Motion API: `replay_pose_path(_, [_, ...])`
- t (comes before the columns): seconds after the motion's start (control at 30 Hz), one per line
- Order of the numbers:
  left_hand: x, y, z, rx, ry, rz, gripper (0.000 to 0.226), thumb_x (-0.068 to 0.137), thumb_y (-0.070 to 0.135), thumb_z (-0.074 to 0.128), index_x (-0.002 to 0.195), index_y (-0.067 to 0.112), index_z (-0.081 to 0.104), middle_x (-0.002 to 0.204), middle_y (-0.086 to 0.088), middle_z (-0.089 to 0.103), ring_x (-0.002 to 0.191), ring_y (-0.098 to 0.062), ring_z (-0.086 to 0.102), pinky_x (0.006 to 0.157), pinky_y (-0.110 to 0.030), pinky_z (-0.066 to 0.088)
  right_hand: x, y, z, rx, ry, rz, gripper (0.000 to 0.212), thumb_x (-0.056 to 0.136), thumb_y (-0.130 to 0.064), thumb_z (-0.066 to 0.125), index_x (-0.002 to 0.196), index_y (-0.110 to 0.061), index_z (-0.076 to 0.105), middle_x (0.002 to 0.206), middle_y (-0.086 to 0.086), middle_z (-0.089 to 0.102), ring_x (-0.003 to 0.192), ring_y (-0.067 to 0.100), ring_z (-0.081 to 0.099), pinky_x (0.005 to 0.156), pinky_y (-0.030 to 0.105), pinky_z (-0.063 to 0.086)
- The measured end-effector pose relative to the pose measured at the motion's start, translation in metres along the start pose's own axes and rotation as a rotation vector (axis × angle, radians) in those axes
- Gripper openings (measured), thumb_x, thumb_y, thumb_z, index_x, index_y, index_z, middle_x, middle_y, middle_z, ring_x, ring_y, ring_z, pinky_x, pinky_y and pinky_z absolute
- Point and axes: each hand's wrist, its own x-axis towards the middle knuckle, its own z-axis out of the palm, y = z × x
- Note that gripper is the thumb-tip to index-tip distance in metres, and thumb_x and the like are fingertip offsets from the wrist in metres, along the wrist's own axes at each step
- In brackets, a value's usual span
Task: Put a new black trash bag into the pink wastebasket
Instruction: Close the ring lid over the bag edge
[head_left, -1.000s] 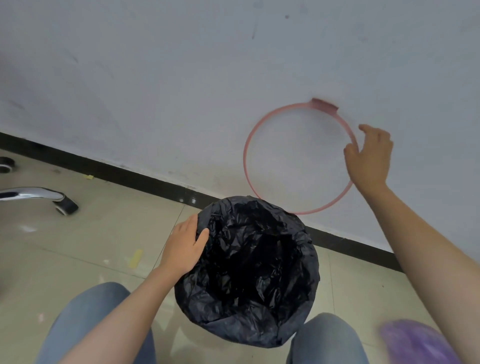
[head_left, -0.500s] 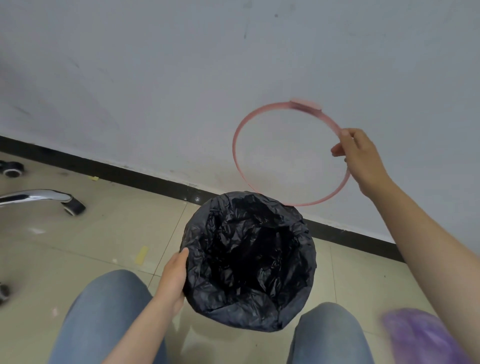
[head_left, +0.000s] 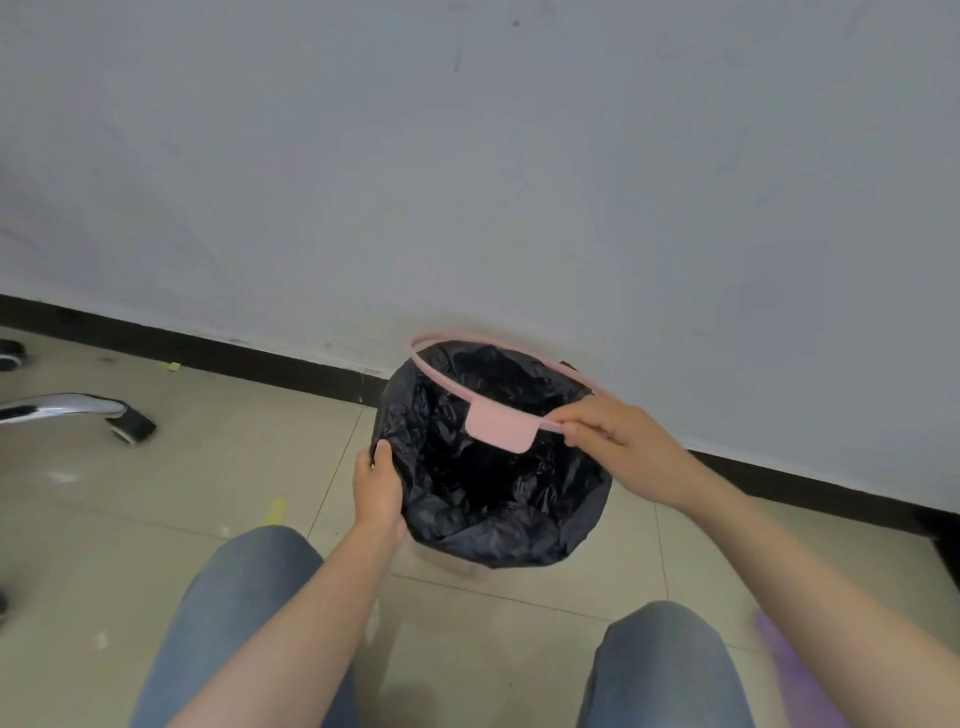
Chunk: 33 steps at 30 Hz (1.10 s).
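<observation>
Since a second ago we have brought the pink ring down from against the wall to just over the bag-lined wastebasket at centre frame. Our right hand pinches its thin rim beside the flat tab; our left hand clasps the black trash bag at the basket's left edge. The ring looks light and springy, the film soft and slippery, so we judge a grip near the tab steadiest.

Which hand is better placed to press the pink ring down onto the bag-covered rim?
Right. The right hand pinches the pink ring above the black trash bag; the left hand steadies the rim.
</observation>
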Motion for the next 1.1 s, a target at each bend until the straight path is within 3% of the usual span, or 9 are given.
replay_pose_path(0.13, [-0.001, 0.010, -0.004, -0.008, -0.131, -0.081, 0.034, 0.096, 0.042, 0.025, 0.106, 0.023, 0.052, 0.128, -0.007, 0.052, 0.107, -0.026, 0.052, 0.094, -0.044, 0.045, -0.010, 0.014, 0.041, -0.176, -0.017, -0.027, 0.043, 0.089, -0.035, 0.031, 0.103, -0.011, 0.065, 0.084, 0.002, 0.058, 0.083, 0.019, 0.047, 0.080, 0.027, 0.036])
replay_pose_path(0.23, [0.000, 0.012, -0.016, 0.157, -0.070, -0.043, 0.047, 0.095, 0.049, 0.019, 0.134, 0.028, 0.032, 0.149, -0.002, 0.031, 0.135, -0.025, 0.031, 0.114, -0.047, 0.021, -0.025, 0.026, 0.075, -0.251, -0.003, -0.034, 0.049, 0.086, -0.037, 0.026, 0.100, -0.012, 0.065, 0.096, 0.008, 0.063, 0.090, 0.025, 0.052, 0.078, 0.041, 0.047])
replay_pose_path(0.33, [0.001, 0.009, -0.023, 0.420, -0.041, 0.190, 0.054, 0.097, 0.041, 0.017, 0.146, 0.022, 0.005, 0.157, 0.003, 0.005, 0.144, -0.018, 0.006, 0.118, -0.040, 0.006, -0.036, 0.038, 0.106, -0.271, 0.093, -0.002, 0.036, 0.085, -0.029, 0.035, 0.095, -0.015, 0.066, 0.096, 0.004, 0.067, 0.095, 0.013, 0.048, 0.083, 0.039, 0.050])
replay_pose_path(0.47, [-0.010, 0.002, -0.027, 0.924, -0.079, 0.589, 0.068, 0.088, 0.050, 0.022, 0.146, 0.017, 0.006, 0.157, -0.010, 0.000, 0.144, -0.025, -0.005, 0.117, -0.041, 0.001, -0.045, 0.044, 0.130, -0.389, 0.129, 0.082, 0.034, 0.085, -0.038, 0.037, 0.103, -0.024, 0.062, 0.106, -0.002, 0.069, 0.110, 0.011, 0.042, 0.097, 0.044, 0.046])
replay_pose_path(0.57, [-0.007, -0.010, -0.033, 1.297, -0.189, 0.903, 0.077, 0.081, 0.066, 0.010, 0.145, 0.023, 0.004, 0.154, -0.004, -0.004, 0.143, -0.023, -0.007, 0.115, -0.038, 0.000, -0.052, 0.045, 0.132, -0.528, 0.104, 0.096, 0.033, 0.088, -0.045, 0.031, 0.111, -0.030, 0.051, 0.109, -0.003, 0.068, 0.115, 0.014, 0.038, 0.110, 0.034, 0.015])
replay_pose_path(0.63, [-0.003, -0.017, -0.036, 1.489, -0.263, 1.046, 0.070, 0.086, 0.063, 0.003, 0.143, 0.025, 0.012, 0.153, -0.005, 0.011, 0.140, -0.020, -0.002, 0.112, -0.034, -0.004, -0.055, 0.047, 0.134, -0.570, 0.103, 0.090, 0.034, 0.085, -0.042, 0.034, 0.114, -0.029, 0.047, 0.112, 0.000, 0.068, 0.117, 0.017, 0.037, 0.108, 0.032, 0.005])
replay_pose_path(0.77, [-0.003, -0.027, -0.040, 1.704, -0.361, 1.096, 0.054, 0.094, 0.047, 0.007, 0.131, 0.022, 0.038, 0.136, -0.011, 0.052, 0.132, -0.024, 0.025, 0.109, -0.035, 0.002, -0.057, 0.058, 0.138, -0.642, 0.093, 0.081, 0.035, 0.083, -0.035, 0.035, 0.115, -0.028, 0.047, 0.115, 0.007, 0.067, 0.119, 0.022, 0.038, 0.105, 0.038, 0.019])
replay_pose_path(1.0, [0.001, -0.034, -0.035, 1.781, -0.309, 1.126, 0.054, 0.095, 0.046, 0.007, 0.131, 0.021, 0.039, 0.133, -0.013, 0.055, 0.129, -0.024, 0.028, 0.108, -0.038, 0.014, -0.035, 0.077, 0.113, -0.698, 0.025, 0.094, 0.038, 0.081, -0.031, 0.058, 0.118, -0.030, 0.048, 0.115, 0.016, 0.067, 0.113, 0.032, 0.060, 0.095, 0.045, 0.048])
replay_pose_path(1.1, [0.001, -0.042, -0.025, 1.745, -0.260, 1.179, 0.049, 0.094, 0.044, 0.018, 0.133, 0.021, 0.036, 0.135, -0.017, 0.052, 0.130, -0.027, 0.028, 0.104, -0.042, 0.020, -0.035, 0.079, 0.102, -0.763, -0.013, 0.139, 0.036, 0.084, -0.039, 0.040, 0.118, -0.033, 0.047, 0.116, 0.015, 0.067, 0.114, 0.031, 0.059, 0.091, 0.047, 0.049])
